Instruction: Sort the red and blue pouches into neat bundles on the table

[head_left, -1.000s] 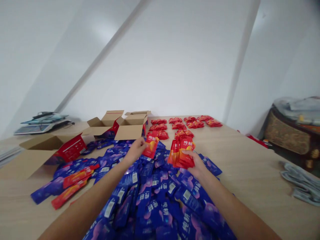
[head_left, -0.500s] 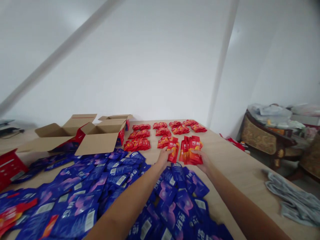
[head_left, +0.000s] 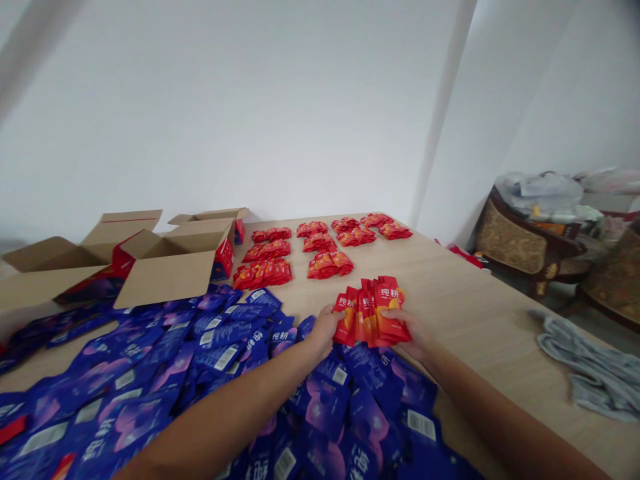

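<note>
Over the pale table [head_left: 465,293], inside its right edge, I see the red packets [head_left: 369,310] now in one bunch above blue pouches [head_left: 320,400]: the left hand [head_left: 324,331], pinching its share, has just met those clamped in the right hand [head_left: 414,335].

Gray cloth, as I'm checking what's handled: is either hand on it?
No, the left hand and right hand hold red packets, away from the gray cloth.

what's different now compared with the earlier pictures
The left hand moved right toward the right hand, bringing a red packet against the fan of red packets there. The view turned right. The right hand kept its grip; the red bundles stayed on the table.
</note>
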Tool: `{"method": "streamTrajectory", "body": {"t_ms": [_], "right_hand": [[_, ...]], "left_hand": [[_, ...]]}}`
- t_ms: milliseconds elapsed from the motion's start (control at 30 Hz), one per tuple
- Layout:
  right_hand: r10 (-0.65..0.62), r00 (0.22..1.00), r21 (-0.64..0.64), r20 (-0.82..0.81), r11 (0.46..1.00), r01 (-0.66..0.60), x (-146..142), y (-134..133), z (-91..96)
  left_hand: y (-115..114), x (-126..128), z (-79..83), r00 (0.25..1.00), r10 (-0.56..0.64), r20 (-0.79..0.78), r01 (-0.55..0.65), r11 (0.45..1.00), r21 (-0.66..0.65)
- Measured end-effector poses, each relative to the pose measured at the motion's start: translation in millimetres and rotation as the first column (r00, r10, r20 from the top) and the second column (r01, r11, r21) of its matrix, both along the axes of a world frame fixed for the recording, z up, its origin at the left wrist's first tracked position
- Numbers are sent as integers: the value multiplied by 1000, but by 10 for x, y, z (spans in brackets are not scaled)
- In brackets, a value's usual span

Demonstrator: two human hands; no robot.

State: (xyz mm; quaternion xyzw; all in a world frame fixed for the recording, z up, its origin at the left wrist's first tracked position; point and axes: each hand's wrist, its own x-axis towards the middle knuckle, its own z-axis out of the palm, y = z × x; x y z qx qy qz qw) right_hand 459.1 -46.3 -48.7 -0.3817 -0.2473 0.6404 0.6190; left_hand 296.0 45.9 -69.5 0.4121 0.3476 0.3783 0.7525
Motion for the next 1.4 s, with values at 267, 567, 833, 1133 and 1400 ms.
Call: {"method": "streamTrajectory", "body": {"t_ms": [267,567,833,1133,1400], "right_hand": [[-125,989,61,-79,990,130,236,394,-73],[-109,990,74,-88,991,115,257,455,-263],[-27,998,72,-60,997,31,230,441,-238],[-15,1000,33,-10,999,15,218,411,-248],[-74,997,28,-25,997,74,260,444,-295]], "left_hand": [[421,363,77,964,256,78,-266,945,189],[295,383,-69,981,1,193,-38,981,191],[306,433,-113,989,6,149,-36,979,198],[305,376,-88,989,131,63,-145,864,482],[321,365,-91,973,164,-160,-34,795,605]]}}
